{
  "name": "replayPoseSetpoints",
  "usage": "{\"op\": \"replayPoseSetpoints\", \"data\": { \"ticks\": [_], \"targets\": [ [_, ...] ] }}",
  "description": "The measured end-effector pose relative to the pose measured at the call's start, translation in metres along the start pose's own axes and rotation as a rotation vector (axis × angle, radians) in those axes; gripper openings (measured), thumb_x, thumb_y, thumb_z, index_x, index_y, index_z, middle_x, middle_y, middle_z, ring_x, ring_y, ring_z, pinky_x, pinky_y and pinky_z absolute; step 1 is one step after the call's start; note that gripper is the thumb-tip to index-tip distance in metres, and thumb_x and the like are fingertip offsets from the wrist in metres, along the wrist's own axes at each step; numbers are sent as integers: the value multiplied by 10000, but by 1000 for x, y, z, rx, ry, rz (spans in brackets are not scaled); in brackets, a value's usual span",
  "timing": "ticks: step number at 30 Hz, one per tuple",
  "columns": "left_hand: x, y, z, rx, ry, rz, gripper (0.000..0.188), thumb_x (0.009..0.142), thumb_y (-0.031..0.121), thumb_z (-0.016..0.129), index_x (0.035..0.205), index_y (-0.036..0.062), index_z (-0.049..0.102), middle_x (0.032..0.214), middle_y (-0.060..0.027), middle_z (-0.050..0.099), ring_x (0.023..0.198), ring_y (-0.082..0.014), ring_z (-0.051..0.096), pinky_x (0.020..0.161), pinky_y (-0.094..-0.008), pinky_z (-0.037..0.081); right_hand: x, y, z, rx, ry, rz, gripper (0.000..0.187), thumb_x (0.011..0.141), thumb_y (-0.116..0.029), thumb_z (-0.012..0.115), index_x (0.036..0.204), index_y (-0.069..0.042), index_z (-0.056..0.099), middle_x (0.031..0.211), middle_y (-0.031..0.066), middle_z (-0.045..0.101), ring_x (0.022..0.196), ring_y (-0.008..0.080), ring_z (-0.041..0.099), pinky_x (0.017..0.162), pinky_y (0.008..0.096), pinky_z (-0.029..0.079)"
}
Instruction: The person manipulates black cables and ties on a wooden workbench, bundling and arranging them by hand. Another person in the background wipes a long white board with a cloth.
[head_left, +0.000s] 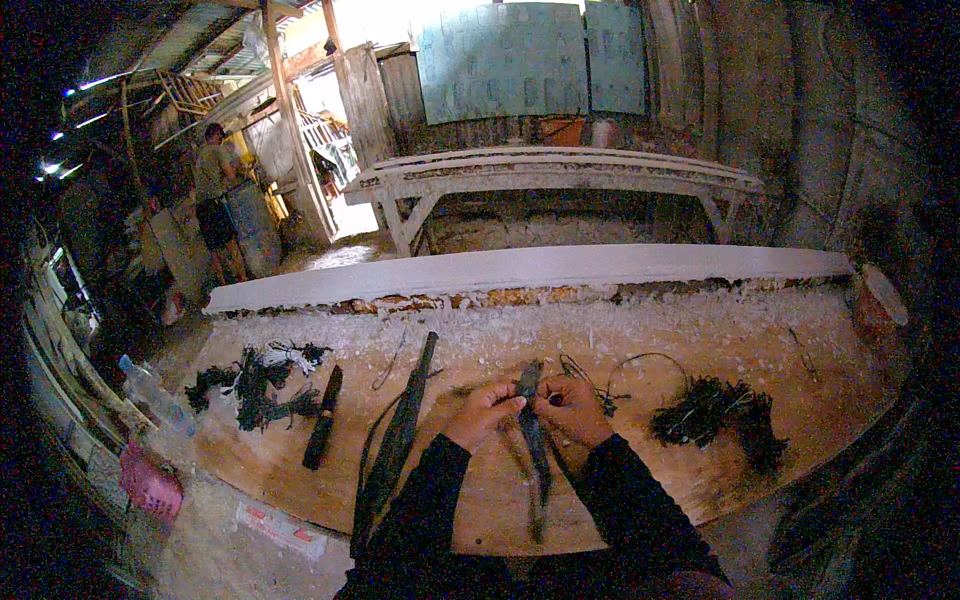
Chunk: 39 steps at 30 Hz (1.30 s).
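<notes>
A dark, flat strip (533, 440) hangs between my two hands over the wooden table (600, 480), its lower end pointing toward me. My left hand (480, 412) pinches its upper part from the left. From the right, my right hand (574, 408) closes its fingers at the same spot; the fingertips partly hide the grip. Left of my left hand lies a long bundle of dark strips (395, 445), partly behind my left sleeve. A knife (322, 420) with a dark handle rests farther left.
Tangled black strand bundles lie at the table's left (262, 388) and right (715, 415). A white board (540, 267) spans the far edge, with pale scraps before it. A plastic bottle (150, 390) and pink basket (150, 485) stand left. A person (215, 190) stands far left.
</notes>
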<state>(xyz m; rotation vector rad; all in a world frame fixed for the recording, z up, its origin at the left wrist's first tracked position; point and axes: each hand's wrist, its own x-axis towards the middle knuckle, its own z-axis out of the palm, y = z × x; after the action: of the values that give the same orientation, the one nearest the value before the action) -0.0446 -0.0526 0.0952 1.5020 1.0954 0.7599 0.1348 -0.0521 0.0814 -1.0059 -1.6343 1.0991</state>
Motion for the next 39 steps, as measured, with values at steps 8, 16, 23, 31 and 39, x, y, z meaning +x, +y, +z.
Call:
{"op": "replayPoseSetpoints", "data": {
  "ticks": [8,16,23,31,39],
  "targets": [
    [15,-30,-21,-429,20,200,158,856,138,514,959,28,564,826,-1,561,813,-102,519,754,-257,429,4,11,-2,-342,132,-70,124,689,-124,611,658,-19,553,598,49,540,563,120,502,534,274,409],
    [8,-42,-68,-1206,-15,557,171,838,103,501,999,48,520,890,-57,545,853,-213,507,801,-372,407,7,30,-7,-515,215,13,198,666,-216,624,676,-20,590,612,106,563,581,203,552,576,330,437],
    [-15,-53,-117,-1267,238,942,130,836,224,516,922,128,499,898,-1,532,800,-184,475,777,-382,380,9,30,-15,-499,293,70,237,662,-266,626,733,-39,635,658,125,598,628,239,585,611,346,450],
    [-37,-50,-145,-1622,-79,1098,150,904,259,443,939,134,517,930,1,540,776,-131,492,655,-284,418,10,33,-15,-538,391,30,256,661,-272,616,676,-16,620,614,111,584,570,204,554,560,333,432],
    [-50,-65,-167,-1862,-466,1245,201,902,275,438,941,96,522,909,-34,528,747,-137,476,549,-247,416,18,45,-40,-458,449,98,262,709,-247,590,598,-10,569,526,67,530,486,161,489,476,316,373]
  ]
}}
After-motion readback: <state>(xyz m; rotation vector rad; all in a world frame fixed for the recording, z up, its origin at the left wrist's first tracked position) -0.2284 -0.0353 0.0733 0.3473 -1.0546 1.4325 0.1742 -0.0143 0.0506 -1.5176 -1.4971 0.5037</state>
